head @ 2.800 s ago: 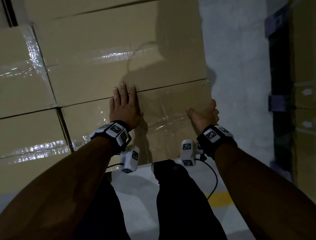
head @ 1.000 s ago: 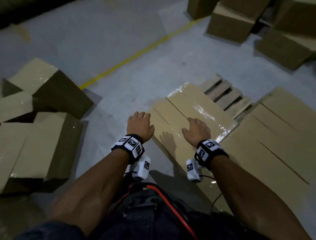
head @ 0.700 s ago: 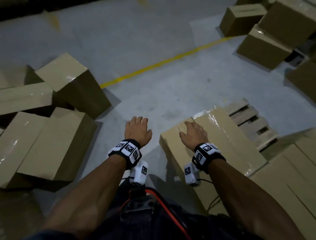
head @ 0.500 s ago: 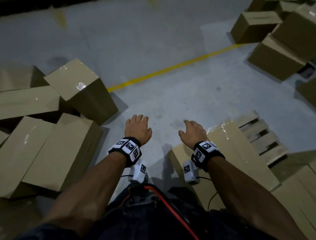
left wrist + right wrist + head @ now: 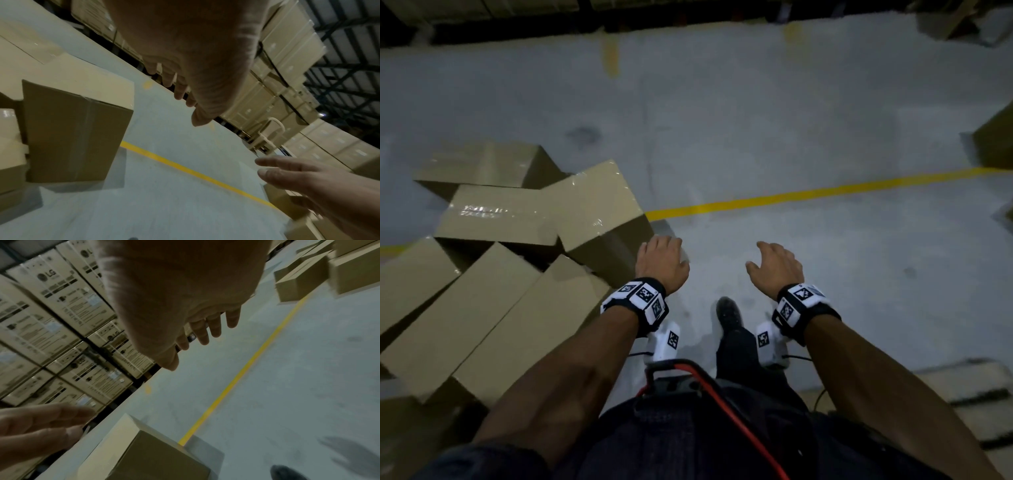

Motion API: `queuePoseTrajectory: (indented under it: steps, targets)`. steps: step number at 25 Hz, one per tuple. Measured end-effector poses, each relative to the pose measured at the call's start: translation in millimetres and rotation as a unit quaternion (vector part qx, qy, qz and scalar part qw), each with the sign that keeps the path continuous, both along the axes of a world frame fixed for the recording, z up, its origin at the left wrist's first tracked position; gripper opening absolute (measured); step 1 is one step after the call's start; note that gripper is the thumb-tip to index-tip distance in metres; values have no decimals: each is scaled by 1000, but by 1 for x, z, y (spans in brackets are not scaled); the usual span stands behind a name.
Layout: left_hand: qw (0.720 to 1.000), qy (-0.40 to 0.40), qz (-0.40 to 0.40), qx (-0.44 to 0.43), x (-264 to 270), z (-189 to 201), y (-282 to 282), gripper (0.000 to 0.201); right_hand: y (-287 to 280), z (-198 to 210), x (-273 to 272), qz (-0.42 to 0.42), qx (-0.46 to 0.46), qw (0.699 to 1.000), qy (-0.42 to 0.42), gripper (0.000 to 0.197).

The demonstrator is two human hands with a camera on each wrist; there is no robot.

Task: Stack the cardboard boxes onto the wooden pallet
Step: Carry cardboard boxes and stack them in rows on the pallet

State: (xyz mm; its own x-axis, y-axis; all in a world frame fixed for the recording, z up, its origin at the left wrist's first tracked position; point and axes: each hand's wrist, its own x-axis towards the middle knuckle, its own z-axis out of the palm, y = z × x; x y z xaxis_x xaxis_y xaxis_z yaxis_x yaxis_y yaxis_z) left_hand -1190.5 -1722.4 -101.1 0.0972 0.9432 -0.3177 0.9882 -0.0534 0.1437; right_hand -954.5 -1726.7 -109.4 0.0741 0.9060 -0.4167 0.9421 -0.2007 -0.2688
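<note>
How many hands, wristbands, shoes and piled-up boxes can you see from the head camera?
Hands: 2, the left hand and the right hand
Wristbands: 2
Shoes: 1
Boxes in the left pile: 6 plainly; the dark corner may hide more
Total: 11

Left hand (image 5: 661,262): my palm faces down, fingers loose, holding nothing.
Right hand (image 5: 777,267): same, fingers relaxed and slightly spread.
Arms: both stretched forward, apart, wrists banded.
</note>
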Motion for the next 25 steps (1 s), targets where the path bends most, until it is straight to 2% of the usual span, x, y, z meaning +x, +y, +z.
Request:
queuePoseTrajectory:
  steps: [4, 10, 15, 17, 22, 25]
  targets:
    - [993, 1, 115, -14, -9, 8, 93, 49, 137, 6, -16, 130, -16, 991, 2, 61]
    - [966, -10, 258, 21, -45, 33, 175, 50, 291, 40, -77, 282, 8, 959, -13, 58]
    - [923, -37, 383, 16, -98, 5, 217, 51, 382, 36, -163, 391, 8, 920, -19, 60]
    - [899, -54, 435, 5, -121, -16, 231, 53, 407, 26, -196, 426, -1, 904, -23, 60]
    - [818, -97, 565, -37, -196, -72, 264, 55, 468, -21, -289, 519, -54, 852, -48, 58]
    - [758, -112, 642, -41, -230, -99, 266, 55, 490, -54, -336, 561, -99, 820, -55, 57]
